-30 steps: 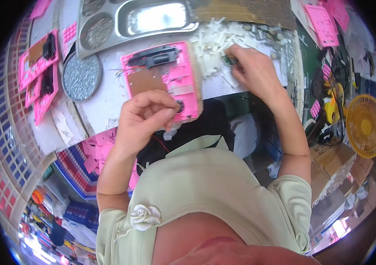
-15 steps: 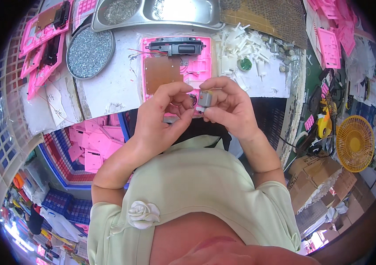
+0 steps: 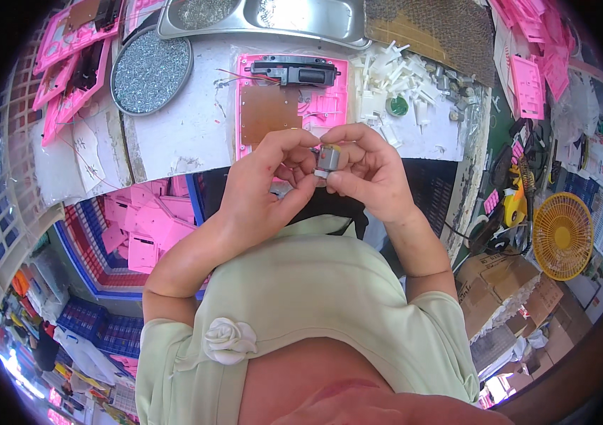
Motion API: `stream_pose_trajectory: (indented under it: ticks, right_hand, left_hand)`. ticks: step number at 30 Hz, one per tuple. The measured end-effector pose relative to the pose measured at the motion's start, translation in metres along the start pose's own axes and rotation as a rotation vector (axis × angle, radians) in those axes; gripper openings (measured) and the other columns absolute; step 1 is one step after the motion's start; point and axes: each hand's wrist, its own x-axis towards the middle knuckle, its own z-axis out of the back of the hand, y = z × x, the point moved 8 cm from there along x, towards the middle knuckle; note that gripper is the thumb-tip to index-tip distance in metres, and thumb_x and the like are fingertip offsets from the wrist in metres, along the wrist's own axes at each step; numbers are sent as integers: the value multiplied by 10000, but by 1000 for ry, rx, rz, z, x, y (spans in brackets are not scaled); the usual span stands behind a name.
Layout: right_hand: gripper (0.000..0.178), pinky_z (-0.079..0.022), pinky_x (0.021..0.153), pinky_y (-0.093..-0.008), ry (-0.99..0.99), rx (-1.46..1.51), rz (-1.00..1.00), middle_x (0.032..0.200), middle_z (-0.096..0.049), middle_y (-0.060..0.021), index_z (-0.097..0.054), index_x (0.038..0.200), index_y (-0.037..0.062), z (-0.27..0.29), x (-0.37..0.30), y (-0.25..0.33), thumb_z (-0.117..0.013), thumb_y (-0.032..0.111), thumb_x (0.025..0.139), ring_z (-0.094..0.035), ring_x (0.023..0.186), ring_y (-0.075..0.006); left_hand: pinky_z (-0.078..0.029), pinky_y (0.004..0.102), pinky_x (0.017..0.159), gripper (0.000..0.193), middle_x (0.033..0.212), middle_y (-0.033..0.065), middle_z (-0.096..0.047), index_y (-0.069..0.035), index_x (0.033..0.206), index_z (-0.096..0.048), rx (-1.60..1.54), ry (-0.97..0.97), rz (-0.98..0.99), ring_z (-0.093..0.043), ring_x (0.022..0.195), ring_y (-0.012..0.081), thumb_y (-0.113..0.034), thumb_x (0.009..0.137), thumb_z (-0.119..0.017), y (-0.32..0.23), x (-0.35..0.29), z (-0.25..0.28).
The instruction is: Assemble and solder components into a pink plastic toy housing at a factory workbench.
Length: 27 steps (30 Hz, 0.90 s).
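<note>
Between the fingertips of my right hand (image 3: 376, 173) is a small grey metal motor (image 3: 329, 157) with a white end piece (image 3: 322, 173). My left hand (image 3: 262, 180) is closed at the motor's left side, its curled fingers and thumb reaching the white end. Something small and dark shows among the left fingertips, too hidden to name. Just beyond both hands lies a pink plastic housing (image 3: 342, 106), partly covered by them. It holds a brown board (image 3: 270, 115) and a black speaker-like unit (image 3: 294, 71) with thin wires.
White plastic parts (image 3: 404, 81) and several loose motors (image 3: 455, 99) lie to the right. A round tray of small screws (image 3: 151, 73) stands left, a metal compartment tray (image 3: 266, 32) at the back. Pink parts fill a basket (image 3: 85, 244) below left; pink panels (image 3: 67, 78) are stacked far left.
My left fingers have closed in on the motor, covering more of the dark part. The motor is turned slightly in my right fingers. The whole view has shifted a little.
</note>
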Motion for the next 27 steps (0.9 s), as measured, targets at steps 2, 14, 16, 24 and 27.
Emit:
stream_pose_trajectory:
  ticks: [2, 14, 16, 24, 27]
  right_hand:
    - [466, -489, 694, -231, -17, -48, 33, 822, -627, -12, -547, 1341, 27, 2, 0, -2, -713, -29, 909, -630, 778, -86]
    - [381, -524, 593, -277, -26, -845, 402, 833, -670, -81, -715, 1112, 50, -12, -6, 47, -873, 71, 766, -642, 659, -165]
    - [367, -531, 595, -288, -5, -843, 546, 840, -677, -77, -707, 1098, 46, -18, -9, 52, -867, 59, 768, -659, 685, -174]
    - [358, -565, 670, -358, 25, -855, 772, 886, -704, -96, -676, 1063, 56, -27, -13, 50, -839, 15, 747, -689, 755, -267]
    - [379, -570, 689, -377, 40, -876, 794, 890, -704, -100, -670, 1081, 64, -28, -16, 50, -834, 12, 742, -692, 774, -286]
  left_hand:
    - [-558, 262, 716, 461, 941, 53, -675, -44, 1296, -547, -9, -8, -18, -667, 803, 108, 57, 876, -710, -1, 0, 0]
    - [-555, 320, 691, 330, 960, 111, -705, -42, 1078, -634, 385, -60, -485, -700, 789, 241, 86, 804, -767, -30, -8, 8]
    - [-563, 345, 700, 306, 967, 104, -714, -61, 1030, -657, 321, -87, -462, -714, 811, 262, 49, 779, -793, -30, -8, 11]
    - [-556, 337, 723, 286, 1026, 148, -688, -20, 973, -669, 274, -105, -448, -682, 876, 269, 82, 748, -812, -33, -9, 15]
    - [-540, 323, 768, 232, 1061, 146, -652, -10, 968, -656, 366, -100, -466, -654, 915, 244, 80, 793, -780, -35, -11, 14]
